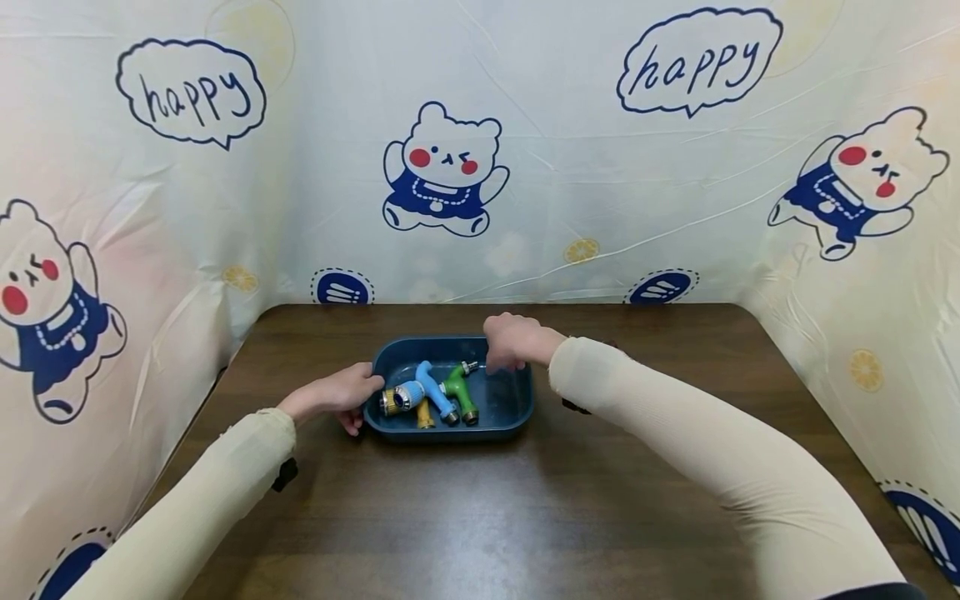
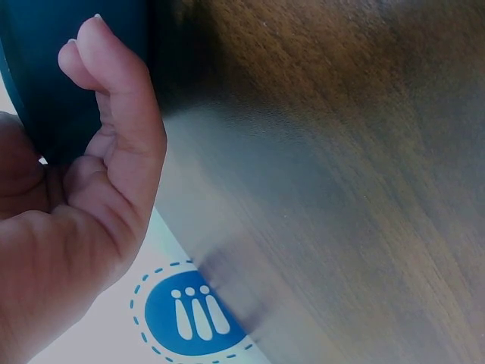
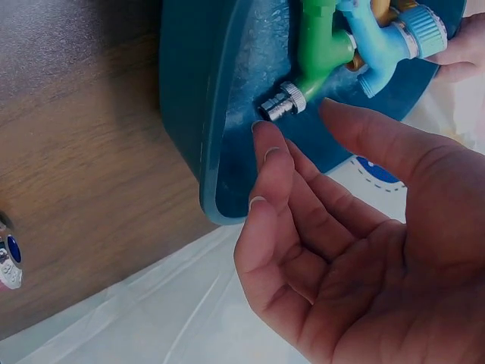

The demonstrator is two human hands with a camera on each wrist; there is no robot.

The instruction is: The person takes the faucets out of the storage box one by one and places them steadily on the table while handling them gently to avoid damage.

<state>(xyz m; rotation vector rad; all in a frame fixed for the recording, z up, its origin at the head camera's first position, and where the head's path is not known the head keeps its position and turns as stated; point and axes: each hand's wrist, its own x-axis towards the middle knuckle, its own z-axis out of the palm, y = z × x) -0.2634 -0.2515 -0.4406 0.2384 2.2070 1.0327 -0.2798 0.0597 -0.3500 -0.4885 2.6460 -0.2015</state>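
Note:
A dark blue plastic basin (image 1: 450, 435) holds a light blue tap (image 1: 431, 383), a green tap (image 1: 460, 392) and a partly covered yellow tap (image 1: 424, 417). At the basin's left end, my left hand (image 1: 339, 390) grips the rim, thumb on top and fingers bent against the outer wall. My right hand (image 1: 517, 340) hovers over the basin's far right part. In the right wrist view, its fingers are loosely bent, with thumb and fingertips apart near the green tap's metal outlet (image 3: 283, 103). Nothing lies between them.
A brown wooden table (image 1: 450, 517) carries the basin. Printed cloth (image 1: 555, 183) hangs around its back and sides. A shiny metal piece with blue and pink parts (image 3: 10, 258) lies on the table, cut off by the right wrist view's edge.

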